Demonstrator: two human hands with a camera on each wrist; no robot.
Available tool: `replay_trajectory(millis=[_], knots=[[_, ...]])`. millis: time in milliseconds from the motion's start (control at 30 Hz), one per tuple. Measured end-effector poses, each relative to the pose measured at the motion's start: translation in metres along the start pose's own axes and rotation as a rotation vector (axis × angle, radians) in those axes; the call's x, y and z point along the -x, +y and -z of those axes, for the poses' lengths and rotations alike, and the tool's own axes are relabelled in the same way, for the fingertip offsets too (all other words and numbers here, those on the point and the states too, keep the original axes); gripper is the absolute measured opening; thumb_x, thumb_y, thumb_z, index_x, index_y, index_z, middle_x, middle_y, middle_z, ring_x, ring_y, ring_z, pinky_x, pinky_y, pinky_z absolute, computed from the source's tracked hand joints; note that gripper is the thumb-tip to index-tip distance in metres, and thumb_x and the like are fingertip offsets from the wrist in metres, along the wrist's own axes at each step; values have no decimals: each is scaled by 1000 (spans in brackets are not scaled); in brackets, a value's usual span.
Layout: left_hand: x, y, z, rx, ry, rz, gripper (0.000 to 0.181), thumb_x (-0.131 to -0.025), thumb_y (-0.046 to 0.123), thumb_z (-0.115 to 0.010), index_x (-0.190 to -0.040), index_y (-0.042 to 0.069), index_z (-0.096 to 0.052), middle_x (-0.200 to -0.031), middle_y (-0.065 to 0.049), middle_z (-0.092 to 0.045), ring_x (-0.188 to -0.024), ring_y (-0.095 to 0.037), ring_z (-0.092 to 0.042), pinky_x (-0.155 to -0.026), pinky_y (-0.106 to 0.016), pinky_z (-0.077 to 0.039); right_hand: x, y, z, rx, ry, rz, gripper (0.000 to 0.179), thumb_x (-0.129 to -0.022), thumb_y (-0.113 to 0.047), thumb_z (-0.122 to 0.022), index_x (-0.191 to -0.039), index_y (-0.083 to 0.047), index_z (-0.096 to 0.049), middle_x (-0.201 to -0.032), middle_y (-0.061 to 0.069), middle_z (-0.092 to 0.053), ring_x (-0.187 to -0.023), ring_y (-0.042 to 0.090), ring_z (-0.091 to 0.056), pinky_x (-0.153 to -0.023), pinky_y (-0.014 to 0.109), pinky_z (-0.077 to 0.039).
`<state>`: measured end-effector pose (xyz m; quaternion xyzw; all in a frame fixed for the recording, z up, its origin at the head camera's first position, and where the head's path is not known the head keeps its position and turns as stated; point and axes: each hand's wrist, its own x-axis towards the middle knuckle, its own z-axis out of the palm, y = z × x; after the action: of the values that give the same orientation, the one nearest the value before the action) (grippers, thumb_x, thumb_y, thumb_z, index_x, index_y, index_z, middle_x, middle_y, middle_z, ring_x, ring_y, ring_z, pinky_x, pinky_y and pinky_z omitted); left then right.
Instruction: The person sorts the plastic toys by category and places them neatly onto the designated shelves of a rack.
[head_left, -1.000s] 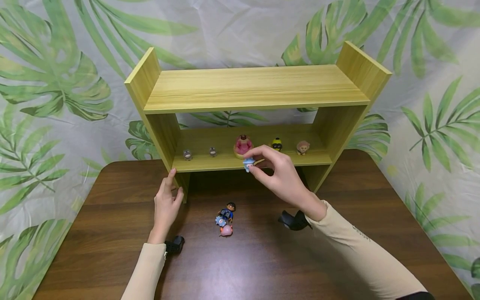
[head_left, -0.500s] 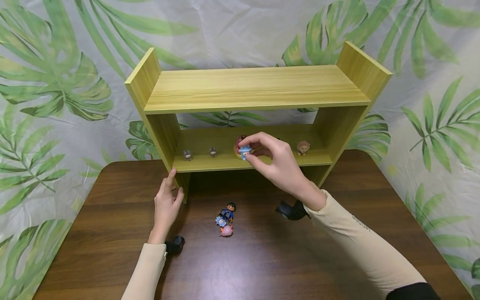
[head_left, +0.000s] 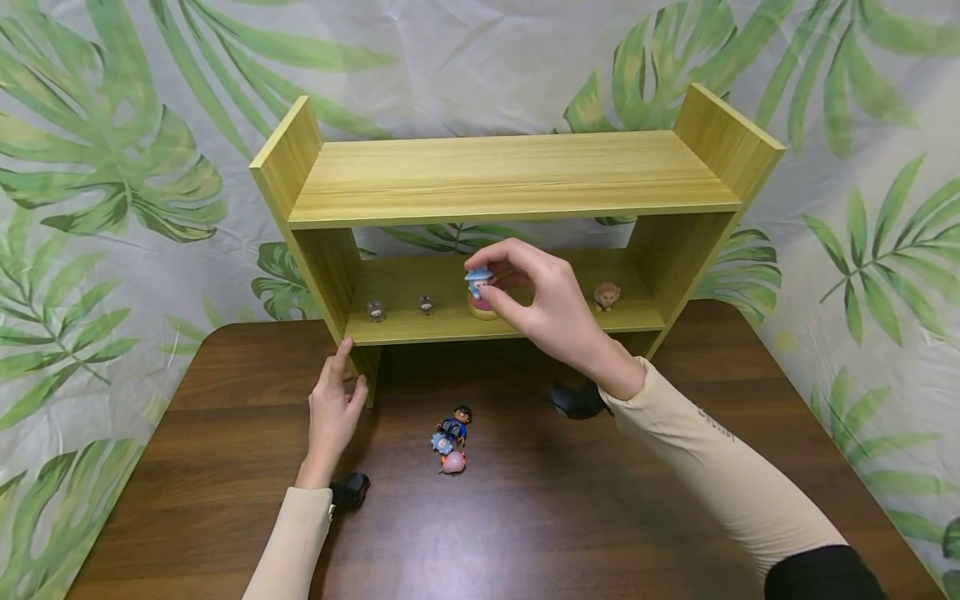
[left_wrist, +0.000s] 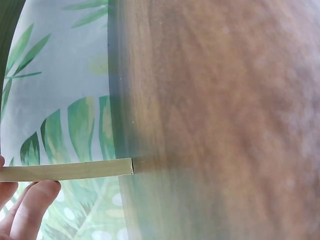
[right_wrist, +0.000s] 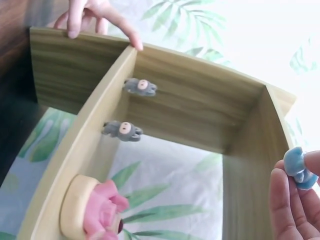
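Backdrop: a pale cloth (head_left: 487, 75) printed with green leaves hung behind a dark brown wooden table (head_left: 525, 517).
Blue figurine: the small blue-hatted figurine (head_left: 477, 282) was held up near the middle of the head view, the centre for the clock hours below; it overlapped a pink figure there, but the right wrist view showed the two apart.
Right hand: from three o'clock, the right hand (head_left: 566, 312) pinched the blue figurine between thumb and fingers, the gap closed to its narrow width.
Pink figurine: partly hidden at six o'clock, the pink figurine (right_wrist: 102, 207) sat in a cream-yellow base on the middle board (head_left: 401, 325).
Grey figurines: two small ones stood on that board toward nine o'clock, the nearer (head_left: 426, 304) and the farther (head_left: 375, 311).
Brown figurine: it (head_left: 606, 296) stood at three o'clock, beyond the hand.
Shelf: the yellowish wooden shelf (head_left: 675, 250) stood on the table, its top board (head_left: 517, 175) at twelve o'clock.
Left hand: at eight o'clock, the left hand (head_left: 333, 408) had its fingers loosely extended and spread, resting against the front edge of the shelf's left side panel (head_left: 326, 267) without clenching.
Toy cluster: at six o'clock on the table, a dark-haired doll (head_left: 458, 422), a blue toy (head_left: 441, 442) and a pink toy (head_left: 452, 462) lay close together.
Sleeves: cream sleeves covered both forearms, the left (head_left: 288, 546) at seven o'clock, the right (head_left: 720, 467) at four.
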<state>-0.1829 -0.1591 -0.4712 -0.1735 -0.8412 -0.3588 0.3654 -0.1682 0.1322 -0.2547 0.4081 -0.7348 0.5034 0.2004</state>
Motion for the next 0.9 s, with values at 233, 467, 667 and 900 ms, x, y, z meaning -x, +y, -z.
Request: replay_trajectory(millis=[233, 467, 667, 900], knots=[[1, -1, -1, 2, 3, -2, 85, -81, -15, -58, -147, 31, -31, -92, -13, -53, -74, -29, -59, -47, -34, -45, -11, -2, 0, 7, 10, 42, 20, -85, 8, -65, -104, 4, -63, -98, 7, -63, -83, 15, -62, -75, 30, -53], [1, -1, -1, 3, 3, -5, 86, -81, -15, -58, -147, 32, -31, -92, -14, -52, -74, -29, -59, -46, -34, -45, -24, -8, -2, -2, 19, 74, 19, -85, 8, -63, -104, 4, -63, -95, 7, -63, -80, 18, -62, -68, 30, -54], [1, 0, -1, 3, -2, -7, 86, -81, -15, -58, -147, 32, -30, -91, -15, -52, -71, -30, -57, -46, -33, -44, -38, -11, -3, 9, 32, 101, 18, -85, 7, -64, -103, 6, -64, -98, 10, -65, -85, 16, -63, -76, 29, -52], [1, -1, 0, 6, -6, -6, 86, -82, -15, -57, -148, 31, -29, -91, -16, -52, -74, -31, -58, -47, -37, -46, -55, -16, -6, 0, 23, 88, 18, -87, 4, -64, -105, 5, -64, -101, 9, -65, -89, 14, -62, -81, 29, -51]])
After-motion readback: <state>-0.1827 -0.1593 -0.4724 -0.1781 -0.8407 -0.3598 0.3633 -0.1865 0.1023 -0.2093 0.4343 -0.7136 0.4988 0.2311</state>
